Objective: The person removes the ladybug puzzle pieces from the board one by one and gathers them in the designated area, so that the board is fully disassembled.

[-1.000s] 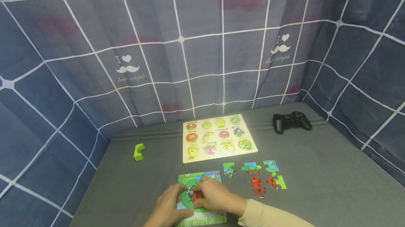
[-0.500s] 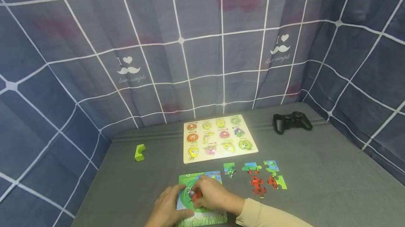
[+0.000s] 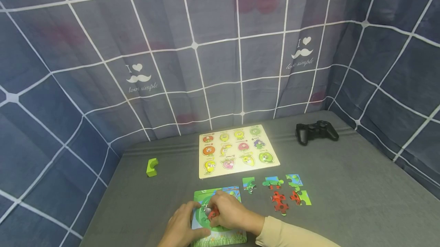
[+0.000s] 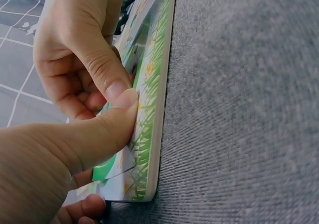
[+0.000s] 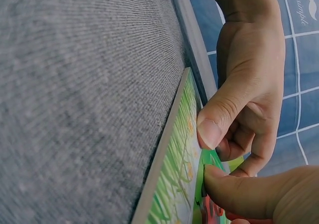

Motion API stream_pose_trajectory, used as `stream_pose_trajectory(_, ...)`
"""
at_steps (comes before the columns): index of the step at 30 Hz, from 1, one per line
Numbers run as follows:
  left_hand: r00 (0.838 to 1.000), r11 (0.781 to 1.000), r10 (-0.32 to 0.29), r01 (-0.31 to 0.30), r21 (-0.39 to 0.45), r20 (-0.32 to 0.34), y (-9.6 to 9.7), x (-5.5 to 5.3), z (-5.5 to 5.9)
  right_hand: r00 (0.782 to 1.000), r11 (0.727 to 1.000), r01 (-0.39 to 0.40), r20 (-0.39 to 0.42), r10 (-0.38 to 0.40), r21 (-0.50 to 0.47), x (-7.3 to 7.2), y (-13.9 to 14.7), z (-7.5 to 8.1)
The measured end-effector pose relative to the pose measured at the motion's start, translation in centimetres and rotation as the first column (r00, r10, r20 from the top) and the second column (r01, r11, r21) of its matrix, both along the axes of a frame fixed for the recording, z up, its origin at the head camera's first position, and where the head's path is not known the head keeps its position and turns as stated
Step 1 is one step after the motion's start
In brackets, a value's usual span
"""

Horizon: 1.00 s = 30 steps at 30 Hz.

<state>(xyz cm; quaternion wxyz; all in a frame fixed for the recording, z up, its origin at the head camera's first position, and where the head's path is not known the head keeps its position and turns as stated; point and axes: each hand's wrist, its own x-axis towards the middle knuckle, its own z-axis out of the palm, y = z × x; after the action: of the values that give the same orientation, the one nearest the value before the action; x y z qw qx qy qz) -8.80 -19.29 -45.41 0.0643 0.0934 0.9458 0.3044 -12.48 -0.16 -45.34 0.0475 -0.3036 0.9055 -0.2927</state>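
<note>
A square jigsaw puzzle board (image 3: 220,240) with a leaf, grass and ladybug picture lies at the table's front. My left hand (image 3: 181,225) rests on its left side; the thumb (image 4: 112,127) presses the near part and the index finger reaches toward the ladybug's head. Over the board's middle, my right hand (image 3: 229,212) pinches a red ladybug puzzle piece (image 3: 213,213) between thumb and fingers, low against the picture. The right fingers hide part of this piece, and whether it sits flush cannot be told. Both thumbs are close together in the left wrist view.
Several loose puzzle pieces (image 3: 279,201) lie right of the board, one green piece (image 3: 249,184) nearest it. Behind stands a wooden fruit puzzle (image 3: 237,151). A green arch block (image 3: 151,167) is at left, a black game controller (image 3: 317,131) at back right. A checked curtain (image 3: 220,63) encloses the table.
The right fingers shift very slightly over the ladybug piece, which turns or settles a little. The left hand stays on the board, and the loose pieces have not moved.
</note>
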Motion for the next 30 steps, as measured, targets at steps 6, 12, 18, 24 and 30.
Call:
stream_pose_trajectory(6,1.000,1.000,0.009,-0.009,0.006,0.006,0.01,-0.14,0.10,1.000,0.999,0.005,0.019,-0.004,-0.053,0.02,0.04,-0.19)
stream_pose_trajectory(12,1.000,1.000,0.018,-0.018,0.009,0.012,0.00,-0.08,0.28,0.998,0.988,-0.041,0.046,0.049,-0.150,0.15,-0.03,-0.22)
stream_pose_trajectory(18,1.000,1.000,0.022,-0.022,0.010,0.004,0.00,-0.06,0.45,0.998,0.987,-0.029,0.051,0.037,-0.155,0.25,-0.06,-0.12)
stream_pose_trajectory(24,0.999,1.000,0.021,-0.021,0.011,0.031,-0.08,-0.07,0.40,1.000,0.996,0.005,0.009,-0.004,-0.093,0.38,-0.22,-0.09)
stream_pose_trajectory(30,0.999,1.000,-0.004,0.003,0.009,0.036,0.02,-0.18,0.11,0.989,0.998,0.009,-0.149,-0.018,-0.057,0.24,-0.14,-0.41)
